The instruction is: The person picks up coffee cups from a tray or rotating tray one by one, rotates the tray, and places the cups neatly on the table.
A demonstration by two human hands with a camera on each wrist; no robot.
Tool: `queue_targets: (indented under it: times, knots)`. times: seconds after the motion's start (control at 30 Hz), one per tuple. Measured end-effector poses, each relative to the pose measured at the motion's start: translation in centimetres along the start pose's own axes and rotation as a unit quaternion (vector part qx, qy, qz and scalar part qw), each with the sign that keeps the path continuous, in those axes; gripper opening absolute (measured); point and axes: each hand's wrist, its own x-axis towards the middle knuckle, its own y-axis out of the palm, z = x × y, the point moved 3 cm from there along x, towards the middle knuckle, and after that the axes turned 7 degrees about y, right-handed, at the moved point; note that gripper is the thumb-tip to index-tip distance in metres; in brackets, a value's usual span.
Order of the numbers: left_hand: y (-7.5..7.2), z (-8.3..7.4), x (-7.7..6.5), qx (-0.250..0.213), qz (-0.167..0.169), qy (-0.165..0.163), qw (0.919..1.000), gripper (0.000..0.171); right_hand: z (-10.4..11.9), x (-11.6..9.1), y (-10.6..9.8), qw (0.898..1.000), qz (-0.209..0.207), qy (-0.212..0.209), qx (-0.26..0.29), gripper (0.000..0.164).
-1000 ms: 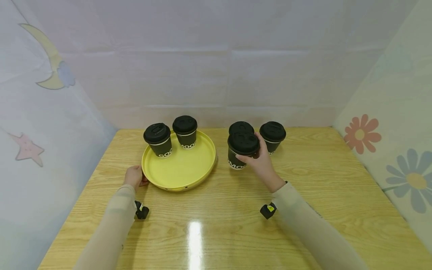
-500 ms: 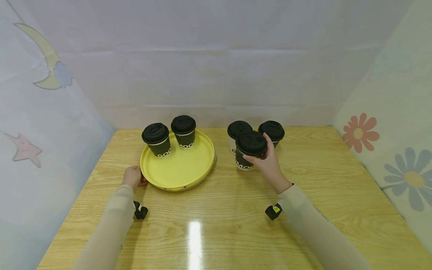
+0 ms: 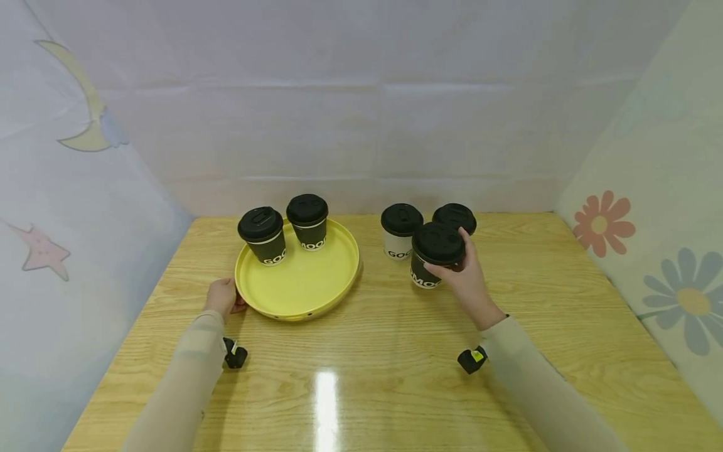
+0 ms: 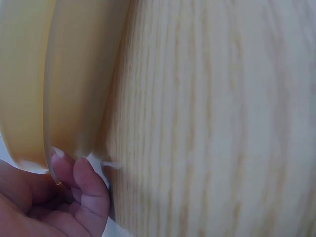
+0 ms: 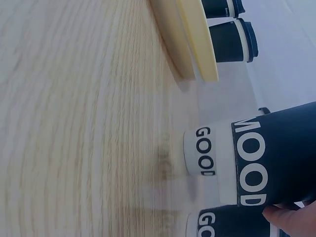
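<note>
My right hand [image 3: 466,276] grips a black lidded paper coffee cup [image 3: 425,271] with white lettering, thumb at the front. In the right wrist view that coffee cup [image 5: 281,158] is upright and seems lifted off the table. Behind it stand a white coffee cup [image 3: 398,243] with a black lid and another black coffee cup [image 3: 455,217], partly hidden. My left hand [image 3: 221,296] holds the left rim of a round yellow tray [image 3: 299,289]; in the left wrist view its curled fingers [image 4: 91,182] pinch the rim. Two black coffee cups [image 3: 265,237] [image 3: 310,223] stand on the tray.
The wooden table [image 3: 384,389] reaches back to a pale cloth wall [image 3: 373,144]. Printed cloth sides stand left and right. A small black camera block is on each wrist.
My right hand has moved to the right with the black coffee cup, uncovering the white cup behind and covering more of the back right one. The left hand and tray stay in place.
</note>
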Motion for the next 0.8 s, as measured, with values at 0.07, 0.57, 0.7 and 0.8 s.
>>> queue_targets:
  times: [0.07,0.57,0.7,0.8]
  knots:
    - [0.0,0.0,0.0,0.001,0.0,-0.001,1.0,0.041,-0.1,-0.1,-0.4,1.0,-0.005,0.002,-0.006,0.101]
    - [0.1,0.1,-0.1,-0.007,0.0,0.008,0.9999,0.04,-0.9,-0.8,-2.9,1.0,-0.026,0.009,-0.01,0.102]
    - [0.1,0.1,-0.1,-0.008,0.0,0.007,0.9999,0.04,-1.1,-1.0,-3.7,0.999,-0.032,0.015,-0.011,0.103]
    - [0.1,0.0,-0.2,-0.005,0.001,0.003,1.0,0.04,-1.3,-1.2,-4.3,0.999,-0.036,0.017,-0.01,0.102]
